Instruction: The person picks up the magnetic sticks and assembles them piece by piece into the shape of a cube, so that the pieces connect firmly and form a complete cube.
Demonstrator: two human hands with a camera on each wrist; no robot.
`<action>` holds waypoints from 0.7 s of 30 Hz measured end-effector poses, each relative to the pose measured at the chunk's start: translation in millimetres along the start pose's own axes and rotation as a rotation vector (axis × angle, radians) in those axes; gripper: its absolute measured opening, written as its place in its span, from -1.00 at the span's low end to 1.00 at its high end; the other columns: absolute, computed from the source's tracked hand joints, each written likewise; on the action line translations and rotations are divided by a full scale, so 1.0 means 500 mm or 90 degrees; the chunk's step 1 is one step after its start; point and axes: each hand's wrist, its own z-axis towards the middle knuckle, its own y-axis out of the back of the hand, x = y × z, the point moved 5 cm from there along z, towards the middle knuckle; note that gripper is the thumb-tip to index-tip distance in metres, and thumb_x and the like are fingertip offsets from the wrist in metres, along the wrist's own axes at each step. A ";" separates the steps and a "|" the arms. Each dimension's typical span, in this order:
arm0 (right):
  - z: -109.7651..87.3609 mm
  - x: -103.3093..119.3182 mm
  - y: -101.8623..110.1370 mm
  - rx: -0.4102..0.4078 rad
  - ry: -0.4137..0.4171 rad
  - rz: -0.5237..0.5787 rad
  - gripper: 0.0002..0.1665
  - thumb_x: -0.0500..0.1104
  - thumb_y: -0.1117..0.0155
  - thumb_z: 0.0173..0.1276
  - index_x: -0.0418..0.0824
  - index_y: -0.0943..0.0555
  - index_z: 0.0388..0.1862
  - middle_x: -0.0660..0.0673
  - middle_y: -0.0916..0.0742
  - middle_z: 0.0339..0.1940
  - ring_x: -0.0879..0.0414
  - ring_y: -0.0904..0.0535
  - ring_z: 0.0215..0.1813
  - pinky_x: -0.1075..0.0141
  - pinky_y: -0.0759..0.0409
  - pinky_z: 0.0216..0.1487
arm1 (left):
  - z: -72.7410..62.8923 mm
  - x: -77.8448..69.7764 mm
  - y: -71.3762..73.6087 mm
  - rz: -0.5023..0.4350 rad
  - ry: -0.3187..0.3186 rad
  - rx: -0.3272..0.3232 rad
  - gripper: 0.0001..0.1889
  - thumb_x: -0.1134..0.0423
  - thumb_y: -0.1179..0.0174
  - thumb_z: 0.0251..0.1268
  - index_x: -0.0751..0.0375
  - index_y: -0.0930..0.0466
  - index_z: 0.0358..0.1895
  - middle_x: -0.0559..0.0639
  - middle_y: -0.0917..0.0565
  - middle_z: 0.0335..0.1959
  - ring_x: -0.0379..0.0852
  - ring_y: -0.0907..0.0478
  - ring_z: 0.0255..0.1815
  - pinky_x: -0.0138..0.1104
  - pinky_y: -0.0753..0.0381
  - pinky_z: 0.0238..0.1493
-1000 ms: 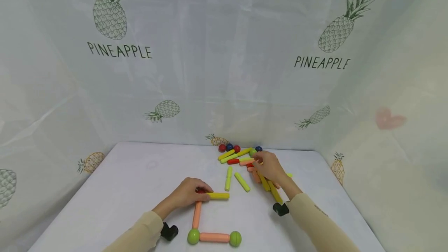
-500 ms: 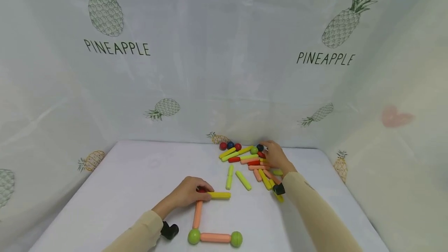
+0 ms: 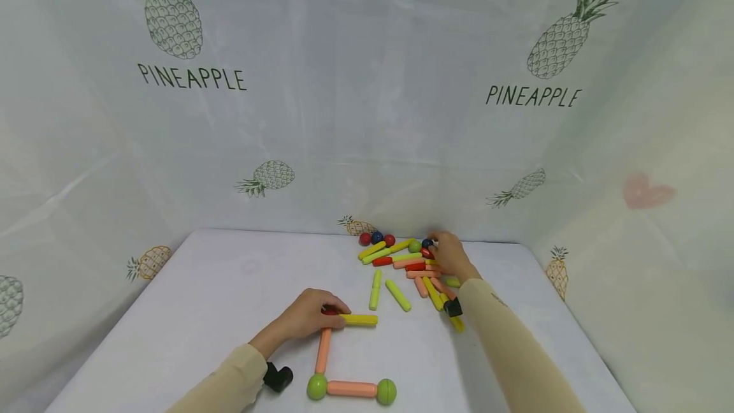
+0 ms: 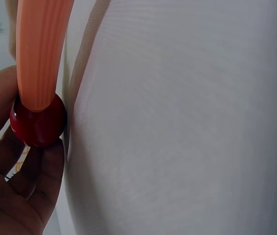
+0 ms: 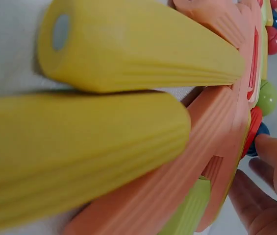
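My left hand [image 3: 312, 314] grips a red ball [image 4: 37, 120], fingers curled round it. An orange rod [image 3: 323, 350] runs from this ball to a green ball [image 3: 317, 387]; a yellow rod [image 3: 359, 320] extends to the right from beside the fingertips. A second orange rod [image 3: 352, 389] links the first green ball to another green ball [image 3: 387, 391]. At the far side of the table, my right hand [image 3: 451, 255] pinches a dark blue ball [image 5: 263, 131] at the edge of the rod pile, thumb and fingertips on it. A red rod [image 5: 252, 132] lies right beside that ball.
Yellow rods [image 5: 143, 46], orange rods and lime rods [image 3: 398, 296] lie loosely piled under and left of the right forearm. A green ball [image 3: 415, 245], red balls [image 3: 365, 239] and another blue ball [image 3: 376, 238] sit along the back. A white curtain [image 3: 367, 113] hangs behind the table [image 3: 241, 273].
My right hand has moved back and slightly right, from above the rods to the dark blue ball. My left hand has stayed on the red ball.
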 end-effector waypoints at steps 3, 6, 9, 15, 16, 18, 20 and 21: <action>0.003 -0.001 -0.003 -0.014 0.000 0.022 -0.71 -0.35 -0.30 0.55 -0.43 -0.63 0.18 -0.40 -0.73 0.13 -0.24 -0.66 0.10 -0.12 -0.66 0.25 | -0.001 0.003 0.000 -0.006 -0.005 0.000 -0.83 0.11 -0.49 0.35 -0.11 -0.86 -0.04 -0.31 -0.80 -0.11 -0.28 -0.62 -0.10 -0.34 -0.61 -0.04; 0.008 -0.002 -0.007 -0.025 -0.003 0.028 -0.71 -0.38 -0.32 0.52 -0.42 -0.64 0.17 -0.37 -0.76 0.02 -0.19 -0.69 0.01 -0.06 -0.71 0.16 | 0.000 0.009 -0.001 -0.004 -0.006 -0.001 -0.83 0.10 -0.49 0.35 -0.12 -0.86 -0.04 -0.34 -0.80 -0.11 -0.30 -0.62 -0.09 -0.34 -0.61 -0.03; 0.011 -0.004 -0.013 -0.033 -0.003 0.021 -0.69 -0.40 -0.32 0.51 -0.40 -0.64 0.19 -0.34 -0.76 -0.04 -0.17 -0.70 -0.05 -0.03 -0.74 0.08 | 0.003 0.014 -0.001 0.001 -0.006 -0.002 -0.83 0.09 -0.49 0.35 -0.14 -0.86 -0.04 -0.36 -0.79 -0.11 -0.32 -0.62 -0.07 -0.34 -0.62 0.00; 0.014 0.006 -0.019 -0.026 -0.002 0.006 -0.59 -0.35 -0.34 0.53 -0.39 -0.62 0.31 -0.40 -0.70 0.20 -0.30 -0.63 0.23 -0.14 -0.62 0.31 | 0.004 0.008 -0.006 -0.004 -0.021 -0.003 -0.84 0.10 -0.50 0.34 -0.14 -0.86 -0.05 -0.31 -0.81 -0.11 -0.25 -0.65 -0.05 -0.31 -0.63 0.02; 0.016 0.009 -0.021 -0.022 0.001 0.006 -0.57 -0.35 -0.33 0.53 -0.39 -0.62 0.33 -0.40 -0.69 0.23 -0.30 -0.62 0.27 -0.15 -0.60 0.34 | 0.004 0.006 -0.006 -0.003 -0.021 -0.003 -0.84 0.10 -0.50 0.34 -0.14 -0.86 -0.05 -0.30 -0.81 -0.11 -0.24 -0.65 -0.05 -0.30 -0.63 0.02; 0.021 0.013 -0.025 -0.016 0.008 0.008 -0.57 -0.35 -0.33 0.54 -0.39 -0.62 0.33 -0.40 -0.69 0.25 -0.30 -0.61 0.29 -0.15 -0.58 0.37 | 0.003 0.006 -0.006 0.000 -0.020 -0.005 -0.84 0.10 -0.50 0.34 -0.14 -0.86 -0.05 -0.31 -0.81 -0.11 -0.24 -0.65 -0.06 -0.30 -0.63 0.02; 0.027 0.016 -0.029 -0.014 0.013 0.011 -0.60 -0.36 -0.32 0.54 -0.39 -0.64 0.30 -0.39 -0.71 0.23 -0.29 -0.63 0.25 -0.15 -0.59 0.36 | 0.003 0.006 -0.005 -0.001 -0.020 -0.005 -0.83 0.10 -0.50 0.34 -0.13 -0.86 -0.04 -0.31 -0.80 -0.11 -0.24 -0.65 -0.07 -0.31 -0.63 0.01; 0.030 0.016 -0.030 -0.015 0.010 0.016 -0.62 -0.36 -0.32 0.54 -0.39 -0.65 0.29 -0.38 -0.72 0.21 -0.29 -0.64 0.22 -0.14 -0.60 0.35 | 0.004 0.006 -0.004 -0.003 -0.022 -0.005 -0.83 0.10 -0.50 0.34 -0.13 -0.86 -0.04 -0.31 -0.80 -0.11 -0.25 -0.65 -0.07 -0.31 -0.64 0.00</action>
